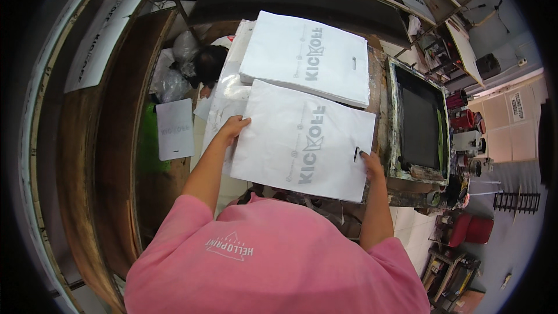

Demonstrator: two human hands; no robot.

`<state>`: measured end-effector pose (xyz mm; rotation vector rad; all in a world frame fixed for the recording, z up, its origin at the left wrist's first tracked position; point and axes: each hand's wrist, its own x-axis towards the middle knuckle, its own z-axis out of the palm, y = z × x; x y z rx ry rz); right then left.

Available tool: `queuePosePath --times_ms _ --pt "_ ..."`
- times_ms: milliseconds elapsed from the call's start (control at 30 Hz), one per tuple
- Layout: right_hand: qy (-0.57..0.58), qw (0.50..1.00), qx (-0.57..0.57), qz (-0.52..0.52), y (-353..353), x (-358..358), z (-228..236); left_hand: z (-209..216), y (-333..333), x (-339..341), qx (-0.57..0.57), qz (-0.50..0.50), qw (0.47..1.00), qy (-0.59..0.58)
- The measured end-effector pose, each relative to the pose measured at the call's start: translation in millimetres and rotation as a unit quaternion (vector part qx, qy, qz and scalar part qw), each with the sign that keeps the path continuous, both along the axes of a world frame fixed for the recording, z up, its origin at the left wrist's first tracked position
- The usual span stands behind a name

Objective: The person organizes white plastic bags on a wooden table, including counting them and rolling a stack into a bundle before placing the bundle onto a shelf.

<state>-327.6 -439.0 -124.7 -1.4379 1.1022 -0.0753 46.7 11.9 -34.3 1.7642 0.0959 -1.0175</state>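
A flat white carry bag (279, 134) with grey printing and a punched handle slot is held level in front of me. My left hand (235, 127) pinches its left edge. At the opposite side, my right hand (372, 164) grips the edge beside the slot, with fingertips at the hole. Just beyond it lies a neat stack of matching white bags (273, 46) on the worktable. The held bag overlaps the near edge of that stack and hides part of the tabletop.
Right of the stack sits a framed printing screen (392, 122), with ink pots (462, 118) beyond it. Wooden racks (125, 104) on the left hold printed bags. Another person (210, 65) is low down past the table's left side, near clear plastic bags (173, 84).
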Motion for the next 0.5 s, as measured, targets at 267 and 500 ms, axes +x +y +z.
queuePosePath --times_ms 267,500 --pt "0.025 0.988 -0.149 -0.021 -3.6 0.4 -66.5 -37.9 -9.4 -2.4 0.03 -0.012 0.995 -0.098" --pt "0.001 0.998 -0.056 0.024 14.2 15.6 -18.5 -33.6 2.9 10.2 -0.001 -0.049 0.997 -0.051"
